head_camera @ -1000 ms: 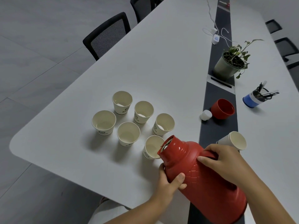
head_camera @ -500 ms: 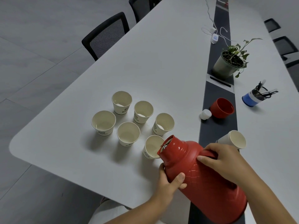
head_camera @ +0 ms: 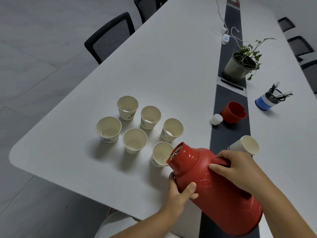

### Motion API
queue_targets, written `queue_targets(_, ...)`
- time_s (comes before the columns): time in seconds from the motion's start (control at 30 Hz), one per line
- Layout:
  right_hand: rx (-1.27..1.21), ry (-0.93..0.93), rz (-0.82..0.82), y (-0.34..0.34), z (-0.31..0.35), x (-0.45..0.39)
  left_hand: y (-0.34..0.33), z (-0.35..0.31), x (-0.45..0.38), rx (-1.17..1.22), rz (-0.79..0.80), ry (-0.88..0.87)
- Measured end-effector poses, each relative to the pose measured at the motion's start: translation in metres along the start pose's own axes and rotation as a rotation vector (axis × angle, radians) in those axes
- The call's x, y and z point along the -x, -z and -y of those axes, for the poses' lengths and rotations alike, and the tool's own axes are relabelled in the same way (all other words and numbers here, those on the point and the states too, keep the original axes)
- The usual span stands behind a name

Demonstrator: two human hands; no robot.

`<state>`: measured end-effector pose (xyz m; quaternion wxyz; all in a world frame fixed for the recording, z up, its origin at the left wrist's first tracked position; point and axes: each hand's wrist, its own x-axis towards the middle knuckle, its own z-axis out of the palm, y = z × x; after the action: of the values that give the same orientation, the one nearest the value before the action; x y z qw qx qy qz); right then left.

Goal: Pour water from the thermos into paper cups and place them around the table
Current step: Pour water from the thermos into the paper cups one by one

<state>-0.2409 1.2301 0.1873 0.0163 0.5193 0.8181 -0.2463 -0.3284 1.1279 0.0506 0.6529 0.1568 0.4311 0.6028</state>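
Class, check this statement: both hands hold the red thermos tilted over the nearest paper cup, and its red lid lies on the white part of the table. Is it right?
Not quite. In the head view the red lid lies on the dark centre strip, not the white surface. The rest holds: left hand and right hand hold the red thermos tilted over the nearest paper cup.

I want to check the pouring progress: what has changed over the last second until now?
Nothing visibly changed. Both hands, left and right, hold the tilted red thermos with its mouth over the nearest paper cup, as before.
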Motion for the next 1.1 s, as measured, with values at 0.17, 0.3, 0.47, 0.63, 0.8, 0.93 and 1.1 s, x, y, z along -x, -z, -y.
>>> queue_targets(0.17, 0.001, -0.007, 0.002, 0.0002, -0.0007, 0.0012, -0.0014, 0.0004, -0.0002, 0.016, 0.019, 0.001)
queue_targets(0.3, 0.002, -0.012, 0.000, 0.0003, 0.0000, 0.0009, -0.0011, 0.0012, -0.0008, 0.029, 0.014, -0.008)
queue_targets(0.47, 0.010, -0.008, -0.003, -0.0003, 0.0014, 0.0003, 0.0005, 0.0017, -0.0011, 0.027, 0.007, -0.015)
queue_targets(0.63, 0.016, -0.005, -0.006, -0.0006, 0.0028, -0.0010, 0.0021, 0.0028, -0.0013, 0.025, 0.001, -0.026)
queue_targets(0.8, 0.018, -0.002, 0.004, -0.0015, 0.0037, -0.0018, 0.0027, 0.0012, -0.0007, 0.032, -0.002, -0.037)
queue_targets(0.93, 0.029, 0.001, 0.008, -0.0014, 0.0050, -0.0017, 0.0031, 0.0000, 0.0004, 0.020, -0.009, -0.042)
queue_targets(1.1, 0.033, -0.001, 0.012, -0.0009, 0.0068, -0.0020, 0.0033, -0.0006, 0.0012, 0.017, -0.013, -0.036)
